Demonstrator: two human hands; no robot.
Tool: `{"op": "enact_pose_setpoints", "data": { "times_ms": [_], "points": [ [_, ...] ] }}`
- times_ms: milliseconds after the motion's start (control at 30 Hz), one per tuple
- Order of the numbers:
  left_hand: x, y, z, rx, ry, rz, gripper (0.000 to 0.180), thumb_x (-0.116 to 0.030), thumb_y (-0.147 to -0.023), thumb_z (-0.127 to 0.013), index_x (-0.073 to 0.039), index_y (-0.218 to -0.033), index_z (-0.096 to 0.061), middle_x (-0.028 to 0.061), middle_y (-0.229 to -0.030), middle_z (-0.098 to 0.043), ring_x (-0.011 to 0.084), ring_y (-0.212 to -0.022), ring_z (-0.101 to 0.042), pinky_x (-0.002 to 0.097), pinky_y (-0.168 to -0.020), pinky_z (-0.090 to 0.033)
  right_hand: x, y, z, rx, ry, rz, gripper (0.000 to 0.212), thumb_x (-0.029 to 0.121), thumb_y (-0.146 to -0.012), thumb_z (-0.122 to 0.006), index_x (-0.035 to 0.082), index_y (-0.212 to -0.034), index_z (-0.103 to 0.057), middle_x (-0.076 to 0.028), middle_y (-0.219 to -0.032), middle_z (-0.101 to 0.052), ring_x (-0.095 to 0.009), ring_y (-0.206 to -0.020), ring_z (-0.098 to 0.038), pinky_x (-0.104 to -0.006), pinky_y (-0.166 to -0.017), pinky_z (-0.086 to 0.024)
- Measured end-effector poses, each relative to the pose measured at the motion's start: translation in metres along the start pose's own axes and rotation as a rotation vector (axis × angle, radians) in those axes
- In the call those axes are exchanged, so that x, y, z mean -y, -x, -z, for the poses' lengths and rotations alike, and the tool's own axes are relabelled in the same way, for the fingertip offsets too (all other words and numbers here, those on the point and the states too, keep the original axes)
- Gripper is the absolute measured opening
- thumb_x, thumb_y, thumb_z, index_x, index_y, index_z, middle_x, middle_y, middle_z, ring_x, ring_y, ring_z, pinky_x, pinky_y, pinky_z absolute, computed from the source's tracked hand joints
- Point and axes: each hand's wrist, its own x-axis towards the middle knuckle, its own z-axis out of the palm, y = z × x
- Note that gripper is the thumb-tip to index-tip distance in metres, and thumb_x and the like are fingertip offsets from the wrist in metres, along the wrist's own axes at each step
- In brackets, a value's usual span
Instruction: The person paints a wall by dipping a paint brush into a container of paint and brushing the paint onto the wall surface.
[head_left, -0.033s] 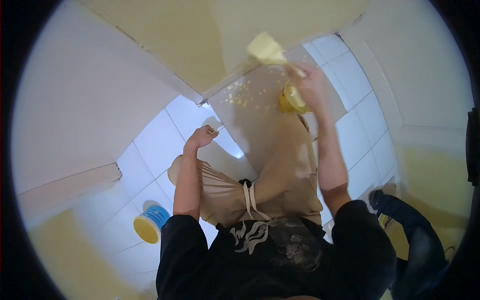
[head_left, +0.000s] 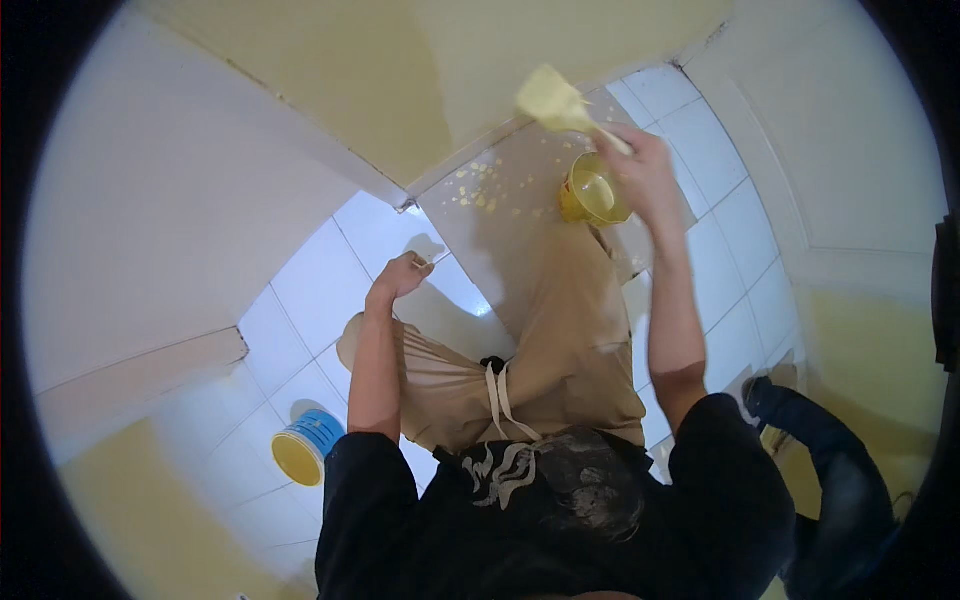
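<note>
My right hand (head_left: 643, 172) is closed round the pale handle of a wide, flat paintbrush (head_left: 553, 98). The brush head is coated in pale yellow paint and held up in front of the far yellow wall (head_left: 380, 85). Under my right wrist a yellow bucket (head_left: 594, 192) stands on the floor, with yellow paint inside it. My left hand (head_left: 402, 275) hangs over my left knee, fingers curled together. A small pale sliver shows at its fingertips, too small to name.
A brownish floor covering (head_left: 490, 240) spotted with yellow drips lies by the wall, over white tiles (head_left: 325, 265). Left of me stands a blue bucket (head_left: 318, 430). A dark trouser leg with a shoe (head_left: 830, 440) is at right, near a white panelled door (head_left: 840, 170).
My right hand and the paintbrush have shifted slightly right, uncovering more of the yellow bucket. The left hand has stayed in place.
</note>
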Motion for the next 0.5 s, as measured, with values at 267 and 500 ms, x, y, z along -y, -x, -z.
{"op": "enact_pose_setpoints", "data": {
  "times_ms": [267,500],
  "points": [
    [0.059,0.039,0.002,-0.247,0.100,0.057,0.045,-0.036,-0.095,-0.069,0.001,-0.121,-0.063,0.0164,-0.104,-0.073,0.0217,-0.080,-0.072,0.0352,-0.075,-0.057,-0.123,-0.014,0.058,0.082,0.528,-0.183,0.030,0.026,-0.083,-0.073,-0.002,-0.093,-0.076,-0.022,-0.072,-0.069,-0.036,-0.066,-0.068,-0.0414,-0.066,-0.053],
    [0.016,0.085,0.009,-0.245,0.197,0.051,0.033,-0.026,-0.098,-0.067,0.000,-0.119,-0.064,0.0133,-0.105,-0.073,0.0220,-0.083,-0.070,0.0346,-0.075,-0.056,-0.220,-0.038,-0.007,0.095,0.597,-0.073,0.025,0.022,-0.080,-0.071,-0.003,-0.084,-0.072,-0.028,-0.079,-0.067,-0.046,-0.081,-0.066,-0.0507,-0.075,-0.054]
  ]
}}
